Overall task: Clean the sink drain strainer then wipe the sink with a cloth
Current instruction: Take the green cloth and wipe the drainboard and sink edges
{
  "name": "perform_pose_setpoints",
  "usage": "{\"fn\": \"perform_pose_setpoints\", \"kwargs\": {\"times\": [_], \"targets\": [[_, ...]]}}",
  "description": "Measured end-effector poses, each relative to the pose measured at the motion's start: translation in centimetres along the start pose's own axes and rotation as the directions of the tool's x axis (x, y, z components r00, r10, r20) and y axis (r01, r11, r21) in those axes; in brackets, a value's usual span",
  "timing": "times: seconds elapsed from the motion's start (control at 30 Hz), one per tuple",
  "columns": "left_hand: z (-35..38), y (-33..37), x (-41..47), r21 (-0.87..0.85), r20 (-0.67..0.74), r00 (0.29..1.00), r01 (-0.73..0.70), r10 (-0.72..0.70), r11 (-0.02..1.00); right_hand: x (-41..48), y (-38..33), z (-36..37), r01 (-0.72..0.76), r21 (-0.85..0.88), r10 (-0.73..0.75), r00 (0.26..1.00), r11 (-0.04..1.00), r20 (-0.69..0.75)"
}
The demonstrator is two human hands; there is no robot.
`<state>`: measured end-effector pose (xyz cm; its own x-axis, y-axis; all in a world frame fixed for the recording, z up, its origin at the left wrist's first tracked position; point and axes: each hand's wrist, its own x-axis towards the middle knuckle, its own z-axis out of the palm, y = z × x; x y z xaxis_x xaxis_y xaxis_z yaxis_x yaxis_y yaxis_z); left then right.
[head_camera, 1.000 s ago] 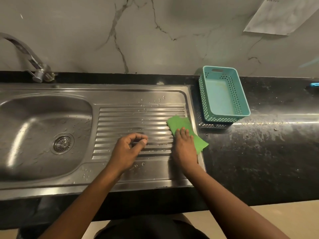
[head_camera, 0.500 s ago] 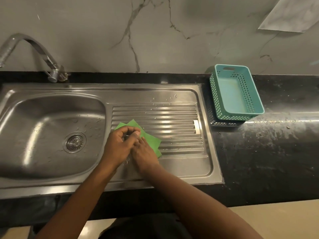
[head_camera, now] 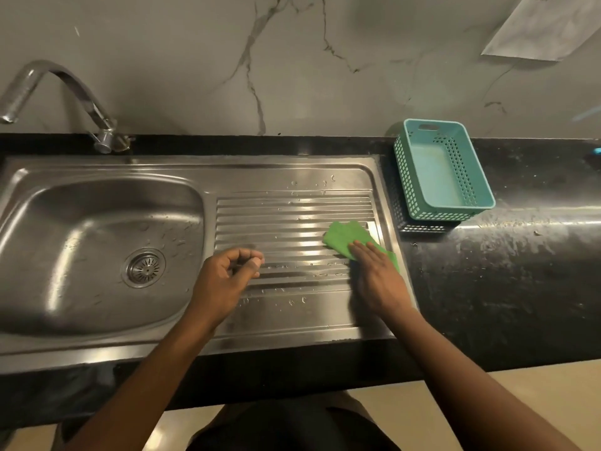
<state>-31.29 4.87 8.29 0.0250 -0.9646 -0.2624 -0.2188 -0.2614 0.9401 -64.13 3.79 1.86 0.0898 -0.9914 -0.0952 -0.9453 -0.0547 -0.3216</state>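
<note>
A green cloth point(head_camera: 346, 236) lies on the ribbed drainboard point(head_camera: 286, 222) of the steel sink, near its right edge. My right hand point(head_camera: 379, 278) presses flat on the cloth's near part, fingers together. My left hand point(head_camera: 226, 276) hovers over the drainboard's left end with fingers curled loosely and nothing visible in them. The round drain strainer point(head_camera: 144, 267) sits in the bottom of the sink basin point(head_camera: 81, 229), left of my left hand. Water drops dot the basin and drainboard.
A curved tap point(head_camera: 65, 92) rises at the back left. A teal perforated basket point(head_camera: 442, 170) stands on the black counter point(head_camera: 504, 271) right of the sink, on a darker basket. A marble wall runs behind, with a paper point(head_camera: 546, 27) stuck at upper right.
My right hand has slid the green cloth from the left end of the drainboard back to its right edge. My left hand stays curled over the left end.
</note>
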Motion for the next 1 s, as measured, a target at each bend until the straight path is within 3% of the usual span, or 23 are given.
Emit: {"fn": "perform_pose_setpoints", "kwargs": {"times": [0.2, 0.33, 0.5, 0.63, 0.83, 1.0], "targets": [[-0.8, -1.4, -3.0, 0.006, -0.093, 0.995, 0.045, -0.044, 0.999, -0.6, -6.0, 2.8, -0.29, 0.149, 0.303, 0.95, 0.946, -0.074], [-0.6, -0.9, -3.4, -0.006, -0.148, 0.988, 0.044, -0.045, 0.999, -0.9, -12.1, 5.5, -0.029, 0.118, 0.019, 0.996, 0.993, 0.087], [0.4, 0.4, -3.2, 0.03, -0.203, 0.979, 0.012, -0.006, 0.999, -0.6, -17.0, 6.6, 0.288, 0.127, -0.311, 0.92, 0.949, 0.239], [1.0, 0.5, -3.3, 0.032, -0.197, 0.98, -0.001, 0.007, 0.999, -0.7, -13.1, 5.2, 0.408, 0.116, -0.424, 0.873, 0.906, 0.242], [1.3, 0.3, -3.4, 0.048, -0.155, 0.988, 0.013, -0.005, 0.999, -3.0, -3.5, 2.3, 0.17, 0.09, -0.179, 0.978, 0.981, 0.109], [0.9, 0.6, -2.9, 0.047, -0.072, 0.997, 0.006, -0.002, 0.999, -4.1, 0.6, -0.7, -0.042, 0.09, 0.04, 0.999, 0.995, 0.019]]}}
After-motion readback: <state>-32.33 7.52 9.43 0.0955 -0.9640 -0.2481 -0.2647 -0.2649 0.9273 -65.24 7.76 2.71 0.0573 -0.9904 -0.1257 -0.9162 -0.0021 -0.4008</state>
